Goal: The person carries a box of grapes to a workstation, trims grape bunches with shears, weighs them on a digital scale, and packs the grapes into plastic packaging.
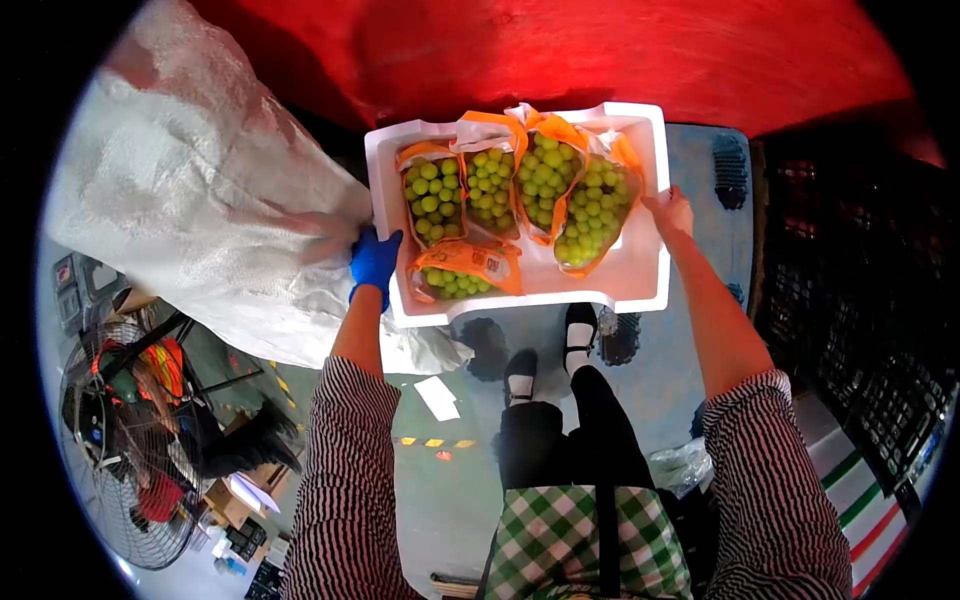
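A white foam box (545, 283) is held up between my two hands, over the floor and my feet. Inside it lie several orange-edged bags of green grapes (592, 215), with an open stretch of box floor at the lower right. My left hand (375, 260), in a blue glove, grips the box's left wall. On the right wall my bare right hand (670, 212) is closed at the rim, its fingers partly hidden behind the box.
A large white woven sack (210, 200) bulges at the left, touching the box side. Red material (600, 50) spans the top. Black crates (850, 310) stand right. A wire fan (125, 440) and another person (165, 375) are at lower left.
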`<state>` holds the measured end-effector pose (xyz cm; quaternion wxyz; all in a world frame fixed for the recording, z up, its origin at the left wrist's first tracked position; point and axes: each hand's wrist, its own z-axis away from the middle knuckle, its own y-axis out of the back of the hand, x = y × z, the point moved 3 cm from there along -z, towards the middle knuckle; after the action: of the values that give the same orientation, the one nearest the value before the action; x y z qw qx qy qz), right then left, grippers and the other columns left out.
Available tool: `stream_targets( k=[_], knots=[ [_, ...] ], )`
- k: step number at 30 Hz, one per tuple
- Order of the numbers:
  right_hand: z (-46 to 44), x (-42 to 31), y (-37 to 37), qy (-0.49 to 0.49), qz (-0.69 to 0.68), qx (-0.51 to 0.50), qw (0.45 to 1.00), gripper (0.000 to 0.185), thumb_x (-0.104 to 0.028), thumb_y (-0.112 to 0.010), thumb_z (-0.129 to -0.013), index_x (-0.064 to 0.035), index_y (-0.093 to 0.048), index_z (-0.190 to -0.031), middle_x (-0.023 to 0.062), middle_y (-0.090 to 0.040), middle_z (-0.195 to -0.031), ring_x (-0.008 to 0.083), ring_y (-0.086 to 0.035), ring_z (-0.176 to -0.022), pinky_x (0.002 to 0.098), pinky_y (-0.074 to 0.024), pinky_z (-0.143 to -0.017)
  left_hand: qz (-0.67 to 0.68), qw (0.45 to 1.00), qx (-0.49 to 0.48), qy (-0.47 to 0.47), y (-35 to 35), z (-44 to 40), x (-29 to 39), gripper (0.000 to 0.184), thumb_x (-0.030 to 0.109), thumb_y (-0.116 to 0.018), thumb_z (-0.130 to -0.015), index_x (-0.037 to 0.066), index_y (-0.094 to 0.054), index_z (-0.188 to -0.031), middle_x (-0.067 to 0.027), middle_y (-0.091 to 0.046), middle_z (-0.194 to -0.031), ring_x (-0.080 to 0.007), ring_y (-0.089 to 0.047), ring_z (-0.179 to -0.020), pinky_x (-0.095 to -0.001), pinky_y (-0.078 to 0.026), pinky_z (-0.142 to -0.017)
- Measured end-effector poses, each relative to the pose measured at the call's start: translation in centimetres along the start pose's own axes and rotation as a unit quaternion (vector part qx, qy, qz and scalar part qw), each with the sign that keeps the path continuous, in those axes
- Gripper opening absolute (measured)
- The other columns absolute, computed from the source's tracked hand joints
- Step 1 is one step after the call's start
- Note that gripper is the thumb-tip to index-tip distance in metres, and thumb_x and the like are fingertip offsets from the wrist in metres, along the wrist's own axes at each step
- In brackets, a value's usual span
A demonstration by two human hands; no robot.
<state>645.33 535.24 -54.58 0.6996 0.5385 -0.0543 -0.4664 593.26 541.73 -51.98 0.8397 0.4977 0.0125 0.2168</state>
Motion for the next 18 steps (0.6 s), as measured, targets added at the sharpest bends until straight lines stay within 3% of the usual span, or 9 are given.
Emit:
stream_targets(
  k=[1, 3, 11, 12, 14, 15, 16, 17, 18],
  knots=[
    [-0.4, 0.8, -0.5, -0.028, -0.011, -0.023, 0.999, 0.058, -0.034, -0.072, -0.070, -0.0002, -0.057, -0.114, 0.0235, -0.064, -0.105, 0.0368, -0.063, -0.098, 0.0416, -0.0495, -0.084, -0.002, 0.998, -0.055, 0.040, 0.2, 0.0, 0.5, 0.071, 0.052, -0.066, -0.075, -0.004, -0.057, -0.118, -0.0244, -0.063, -0.110, -0.0377, -0.059, -0.106, -0.0424, -0.046, -0.089],
    [-1.0, 1.9, -1.5, -0.085, -0.031, -0.069, 0.993, 0.054, -0.032, -0.073, -0.070, 0.0000, -0.059, -0.111, 0.0230, -0.065, -0.103, 0.0352, -0.064, -0.096, 0.0410, -0.0499, -0.083, -0.020, 1.000, 0.009, 0.001, -1.4, -1.0, -0.7, 0.067, 0.056, -0.064, -0.075, -0.002, -0.063, -0.106, -0.0258, -0.064, -0.103, -0.0405, -0.060, -0.100, -0.0451, -0.047, -0.086],
    [-0.8, 2.1, -0.3, -0.035, -0.075, -0.091, 0.992, 0.043, -0.026, -0.071, -0.070, 0.0054, -0.061, -0.097, 0.0231, -0.066, -0.090, 0.0343, -0.065, -0.084, 0.0415, -0.0502, -0.073, -0.015, 0.995, 0.100, 0.005, -1.9, 0.8, -0.4, 0.064, 0.056, -0.064, -0.076, -0.003, -0.063, -0.101, -0.0284, -0.064, -0.093, -0.0436, -0.063, -0.088, -0.0495, -0.049, -0.075],
    [-1.1, 2.2, 0.7, -0.033, -0.088, -0.096, 0.991, 0.042, -0.026, -0.071, -0.070, 0.0060, -0.061, -0.096, 0.0231, -0.066, -0.088, 0.0346, -0.065, -0.082, 0.0417, -0.0499, -0.072, -0.015, 0.997, 0.074, 0.018, -1.8, 1.0, -0.5, 0.063, 0.054, -0.064, -0.075, -0.003, -0.063, -0.101, -0.0287, -0.064, -0.094, -0.0426, -0.063, -0.089, -0.0475, -0.051, -0.075],
    [2.5, 4.5, 3.0, -0.020, 0.013, -0.059, 0.998, 0.033, -0.020, -0.071, -0.072, 0.0059, -0.063, -0.091, 0.0158, -0.066, -0.079, 0.0221, -0.062, -0.071, 0.0379, -0.0486, -0.064, -0.049, 0.997, 0.028, 0.046, -1.8, 5.6, -0.7, 0.059, 0.056, -0.060, -0.078, -0.001, -0.067, -0.090, -0.0262, -0.065, -0.086, -0.0412, -0.064, -0.083, -0.0473, -0.051, -0.073],
    [4.1, 7.7, 3.6, 0.002, 0.009, -0.041, 0.999, 0.041, -0.027, -0.071, -0.071, 0.0072, -0.062, -0.092, 0.0259, -0.065, -0.087, 0.0378, -0.064, -0.083, 0.0423, -0.0497, -0.072, -0.025, 0.999, 0.027, 0.010, -1.4, 9.0, 0.3, 0.058, 0.056, -0.057, -0.080, -0.001, -0.068, -0.086, -0.0252, -0.065, -0.080, -0.0401, -0.065, -0.078, -0.0475, -0.051, -0.069],
    [6.2, 8.1, 6.2, -0.026, -0.032, -0.090, 0.995, 0.042, -0.028, -0.071, -0.072, 0.0074, -0.061, -0.092, 0.0275, -0.064, -0.091, 0.0401, -0.063, -0.086, 0.0436, -0.0492, -0.073, -0.060, 0.998, 0.021, -0.002, -1.6, 11.6, 0.2, 0.057, 0.055, -0.056, -0.082, 0.000, -0.068, -0.083, -0.0244, -0.065, -0.076, -0.0398, -0.065, -0.073, -0.0479, -0.051, -0.066],
    [8.2, 10.0, 8.2, 0.027, 0.033, -0.052, 0.998, 0.032, -0.019, -0.071, -0.073, 0.0051, -0.064, -0.093, 0.0168, -0.066, -0.081, 0.0251, -0.064, -0.074, 0.0387, -0.0490, -0.067, -0.012, 1.000, 0.020, -0.004, -1.1, 14.9, 0.1, 0.056, 0.055, -0.057, -0.082, 0.000, -0.068, -0.081, -0.0233, -0.064, -0.073, -0.0395, -0.065, -0.072, -0.0479, -0.051, -0.065],
    [10.5, 8.9, 11.9, 0.044, 0.013, -0.077, 0.996, 0.031, -0.017, -0.071, -0.073, 0.0033, -0.064, -0.095, 0.0164, -0.067, -0.082, 0.0262, -0.064, -0.074, 0.0380, -0.0494, -0.067, -0.007, 1.000, -0.015, 0.001, -0.5, 17.9, 0.1, 0.054, 0.053, -0.058, -0.082, 0.000, -0.068, -0.083, -0.0223, -0.065, -0.073, -0.0389, -0.065, -0.070, -0.0474, -0.051, -0.063]
  ],
)
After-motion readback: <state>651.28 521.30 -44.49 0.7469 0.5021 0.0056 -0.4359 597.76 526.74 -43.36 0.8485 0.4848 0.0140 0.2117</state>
